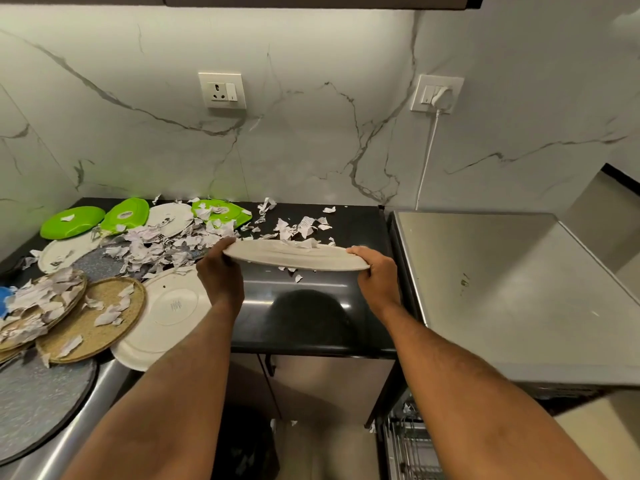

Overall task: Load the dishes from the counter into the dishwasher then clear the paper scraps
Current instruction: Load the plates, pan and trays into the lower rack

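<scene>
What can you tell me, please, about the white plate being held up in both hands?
The white plate is round, off-white and looks ceramic, with a raised rim and faint concentric rings. It is held above the black counter, nearly level, seen almost edge-on. The left hand grips its left rim and the right hand its right rim. A few paper scraps lie on its top; several more lie on the counter below it.

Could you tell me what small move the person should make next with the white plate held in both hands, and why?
Probably tip the white plate so the paper scraps on it slide onto the counter. The left hand and right hand hold it nearly level above the counter, and the dishwasher rack waits low on the right.
</scene>
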A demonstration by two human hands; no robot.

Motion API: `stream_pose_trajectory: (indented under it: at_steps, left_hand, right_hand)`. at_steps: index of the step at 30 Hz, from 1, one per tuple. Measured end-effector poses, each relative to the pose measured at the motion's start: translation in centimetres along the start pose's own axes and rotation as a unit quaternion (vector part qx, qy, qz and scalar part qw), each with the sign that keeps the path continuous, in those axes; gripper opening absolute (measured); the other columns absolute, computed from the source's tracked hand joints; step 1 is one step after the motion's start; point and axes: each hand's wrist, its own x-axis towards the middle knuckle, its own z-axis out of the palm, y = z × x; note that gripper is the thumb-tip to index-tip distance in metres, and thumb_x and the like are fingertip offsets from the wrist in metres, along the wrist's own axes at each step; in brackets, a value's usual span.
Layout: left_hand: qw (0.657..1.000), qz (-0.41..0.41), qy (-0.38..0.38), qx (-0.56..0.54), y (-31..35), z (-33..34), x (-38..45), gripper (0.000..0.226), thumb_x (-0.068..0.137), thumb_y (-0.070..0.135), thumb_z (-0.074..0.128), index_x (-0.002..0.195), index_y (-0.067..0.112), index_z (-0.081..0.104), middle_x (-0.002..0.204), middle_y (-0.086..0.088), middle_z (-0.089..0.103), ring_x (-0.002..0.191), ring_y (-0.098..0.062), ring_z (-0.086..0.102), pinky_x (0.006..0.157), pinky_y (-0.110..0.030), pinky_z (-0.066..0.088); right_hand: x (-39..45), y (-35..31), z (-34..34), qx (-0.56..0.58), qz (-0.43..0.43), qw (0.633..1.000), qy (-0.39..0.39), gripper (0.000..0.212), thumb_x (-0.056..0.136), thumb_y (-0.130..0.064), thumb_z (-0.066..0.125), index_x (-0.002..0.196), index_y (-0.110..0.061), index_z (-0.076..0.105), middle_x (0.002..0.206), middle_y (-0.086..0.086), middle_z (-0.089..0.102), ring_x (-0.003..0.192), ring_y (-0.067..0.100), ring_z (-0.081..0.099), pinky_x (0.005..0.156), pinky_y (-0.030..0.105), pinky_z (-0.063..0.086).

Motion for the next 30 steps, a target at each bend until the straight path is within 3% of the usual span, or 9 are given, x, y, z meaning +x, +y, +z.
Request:
stream_pose_trajectory:
  at_steps: [4,6,9,14,20,23,24,27,30]
  left_hand:
    - [0.995,-0.07,-0.006,-0.066,1.4,-0.6,0.5,0.044,0.079,-0.014,0.048,0.099,0.012,0.078,0.097,-0.004,0.075,0.088,-0.018,0.064,0.076,-0.02,0.041]
    - [0.97,-0.189,-0.035,-0.147,1.6,-0.4,1.3,0.029,0.076,-0.003,0.054,0.077,0.021,0.07,0.077,0.0,0.065,0.078,-0.016,0.051,0.067,-0.027,0.037]
    - [0.835,-0.382,-0.029,-0.395,2.1,-1.4,1.6,0.019,0.083,0.002,0.053,0.07,0.014,0.062,0.07,-0.005,0.059,0.07,-0.021,0.056,0.064,-0.03,0.047]
    - [0.7,-0.483,0.014,-0.527,-0.7,-3.2,2.9,0.041,0.104,0.018,0.042,0.064,0.013,0.051,0.058,-0.001,0.053,0.054,-0.017,0.056,0.055,-0.027,0.054]
    - [0.727,-0.461,-0.039,-0.508,-1.3,-2.7,4.2,0.029,0.073,-0.018,0.059,0.056,0.005,0.063,0.066,-0.012,0.063,0.064,-0.031,0.063,0.061,-0.035,0.057]
    - [0.735,-0.423,-0.068,-0.526,-1.5,-1.6,5.6,0.02,0.061,-0.012,0.069,0.077,0.0,0.066,0.094,-0.021,0.061,0.087,-0.038,0.061,0.084,-0.051,0.056]
    - [0.739,-0.407,-0.09,-0.53,-1.9,-1.2,5.8,0.035,0.055,-0.007,0.073,0.09,-0.004,0.067,0.102,-0.023,0.059,0.091,-0.039,0.061,0.092,-0.056,0.053]
    - [0.756,-0.383,-0.12,-0.517,-3.8,0.6,7.3,0.07,0.046,0.004,0.079,0.113,-0.012,0.063,0.11,-0.023,0.058,0.098,-0.039,0.061,0.099,-0.063,0.047]
    - [0.79,-0.373,-0.106,-0.474,-0.9,-0.1,8.1,0.044,0.058,-0.003,0.069,0.102,-0.001,0.072,0.099,-0.018,0.064,0.082,-0.032,0.064,0.082,-0.046,0.057]
  right_hand:
    - [-1.0,-0.7,0.3,-0.02,0.012,0.999,-0.036,0.044,0.088,0.016,0.056,0.12,-0.009,0.074,0.114,0.005,0.075,0.107,0.015,0.069,0.103,0.024,0.05]
    - [-1.4,-1.0,1.1,-0.027,0.006,0.999,-0.024,0.041,0.09,0.012,0.059,0.122,-0.01,0.073,0.117,0.004,0.074,0.109,0.013,0.068,0.104,0.028,0.052]
    - [-1.4,-1.7,2.9,-0.047,-0.017,0.999,0.01,0.037,0.091,0.008,0.065,0.124,-0.009,0.071,0.122,0.006,0.071,0.114,0.013,0.065,0.104,0.032,0.052]
    - [-1.8,-1.9,4.8,-0.057,-0.028,0.998,-0.003,0.043,0.089,0.01,0.066,0.127,-0.009,0.069,0.133,0.014,0.066,0.131,0.026,0.057,0.114,0.045,0.044]
    - [-0.2,-1.5,6.0,-0.118,-0.003,0.972,-0.202,0.067,0.091,0.003,0.067,0.15,-0.024,0.049,0.159,0.012,0.04,0.148,0.031,0.035,0.124,0.047,0.026]
    - [0.8,-0.9,7.2,-0.211,0.024,0.923,-0.322,0.096,0.087,0.008,0.062,0.161,-0.034,0.018,0.168,0.005,0.01,0.152,0.04,0.016,0.124,0.056,0.017]
    - [0.9,-0.9,7.4,-0.228,0.029,0.912,-0.339,0.098,0.089,0.006,0.061,0.162,-0.034,0.011,0.169,0.004,0.002,0.153,0.042,0.01,0.123,0.058,0.017]
    - [2.5,-2.1,8.5,-0.176,0.01,0.938,-0.298,0.084,0.094,0.003,0.053,0.163,-0.02,0.011,0.17,0.005,0.002,0.156,0.034,0.005,0.127,0.05,0.013]
    - [5.0,-5.0,10.4,-0.045,-0.002,0.967,-0.25,0.074,0.094,-0.011,0.04,0.163,-0.012,0.014,0.171,0.004,0.006,0.157,0.018,-0.002,0.126,0.038,-0.009]
